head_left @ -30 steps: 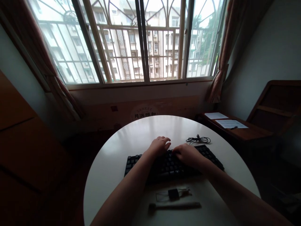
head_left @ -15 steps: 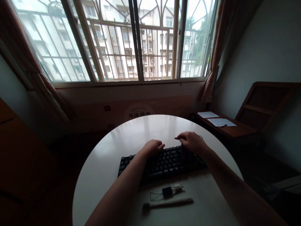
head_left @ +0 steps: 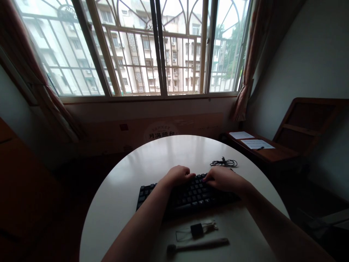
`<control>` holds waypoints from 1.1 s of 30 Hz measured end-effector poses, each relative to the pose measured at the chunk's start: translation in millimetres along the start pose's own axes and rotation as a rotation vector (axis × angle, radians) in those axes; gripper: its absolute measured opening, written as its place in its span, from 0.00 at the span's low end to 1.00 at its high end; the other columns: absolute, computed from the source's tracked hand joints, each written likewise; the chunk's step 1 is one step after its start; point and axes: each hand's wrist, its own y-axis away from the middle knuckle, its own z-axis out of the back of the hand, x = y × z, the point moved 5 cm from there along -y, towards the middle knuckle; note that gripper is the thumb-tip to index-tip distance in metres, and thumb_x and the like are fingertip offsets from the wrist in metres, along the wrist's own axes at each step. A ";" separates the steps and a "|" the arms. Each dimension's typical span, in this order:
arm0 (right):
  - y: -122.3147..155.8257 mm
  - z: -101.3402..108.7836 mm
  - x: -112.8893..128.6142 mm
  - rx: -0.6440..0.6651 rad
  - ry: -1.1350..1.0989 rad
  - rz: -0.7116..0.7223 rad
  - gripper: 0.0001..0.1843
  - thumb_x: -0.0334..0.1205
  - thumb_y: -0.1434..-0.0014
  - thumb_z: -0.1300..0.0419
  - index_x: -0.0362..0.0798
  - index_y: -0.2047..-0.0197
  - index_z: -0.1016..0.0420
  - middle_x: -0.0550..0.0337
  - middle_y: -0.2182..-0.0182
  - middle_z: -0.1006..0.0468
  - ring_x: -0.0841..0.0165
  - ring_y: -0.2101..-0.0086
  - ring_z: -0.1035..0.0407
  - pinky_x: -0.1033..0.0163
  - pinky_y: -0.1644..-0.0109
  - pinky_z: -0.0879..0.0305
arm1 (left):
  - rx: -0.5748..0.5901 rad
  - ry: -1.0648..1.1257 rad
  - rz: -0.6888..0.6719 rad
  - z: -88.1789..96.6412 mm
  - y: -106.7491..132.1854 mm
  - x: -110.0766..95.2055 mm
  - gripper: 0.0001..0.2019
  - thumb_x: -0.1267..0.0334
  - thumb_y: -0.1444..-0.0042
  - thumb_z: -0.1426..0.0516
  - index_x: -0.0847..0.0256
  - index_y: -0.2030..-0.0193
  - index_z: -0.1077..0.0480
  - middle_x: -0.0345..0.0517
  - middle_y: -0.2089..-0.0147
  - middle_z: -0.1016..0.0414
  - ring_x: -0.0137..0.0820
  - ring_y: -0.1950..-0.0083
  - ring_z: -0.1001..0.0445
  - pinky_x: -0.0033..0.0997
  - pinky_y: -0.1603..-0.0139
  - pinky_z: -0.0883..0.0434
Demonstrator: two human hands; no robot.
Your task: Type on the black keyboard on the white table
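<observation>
A black keyboard lies across the white round table, partly covered by my forearms. My left hand is closed at its far edge, fingers curled over and thumb along the top row. Close beside it, my right hand is pinched low over the upper right keys. A small dark purple tip shows at its fingertips; what it belongs to is hidden. Nearer to me lie a keycap puller with wire loops and a black grip, and a small brush with dark bristles.
A coiled black cable lies behind my right hand on the white table. To the right, a wooden chair carries paper sheets and a pen. Beyond the table are a barred window and curtains.
My right hand has come down and toward me, from behind the keyboard onto its keys, uncovering the coiled cable. My left hand stays at the far edge. The view has shifted slightly.
</observation>
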 end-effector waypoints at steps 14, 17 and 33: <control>2.0 2.6 -0.6 0.003 0.052 -0.062 0.15 0.44 0.42 0.45 0.55 0.58 0.18 0.56 0.64 0.18 0.63 0.64 0.26 0.64 0.62 0.37 | 0.008 -0.013 0.020 -2.5 -1.8 2.0 0.24 0.41 0.43 0.53 0.56 0.63 0.24 0.47 0.64 0.22 0.37 0.62 0.27 0.31 0.65 0.35; -0.3 -3.4 13.9 -0.015 0.067 -0.001 0.15 0.42 0.42 0.46 0.53 0.61 0.17 0.55 0.66 0.18 0.63 0.66 0.26 0.65 0.63 0.37 | -0.015 -0.020 0.011 -0.8 -0.9 0.6 0.23 0.41 0.43 0.52 0.56 0.63 0.24 0.46 0.64 0.22 0.37 0.62 0.26 0.30 0.67 0.36; 0.6 2.3 3.3 -0.010 0.020 -0.022 0.15 0.41 0.44 0.45 0.52 0.62 0.17 0.56 0.67 0.17 0.65 0.69 0.26 0.66 0.65 0.37 | 0.007 0.010 0.013 2.1 0.6 -1.4 0.24 0.40 0.43 0.53 0.57 0.64 0.25 0.46 0.64 0.22 0.36 0.63 0.26 0.30 0.68 0.36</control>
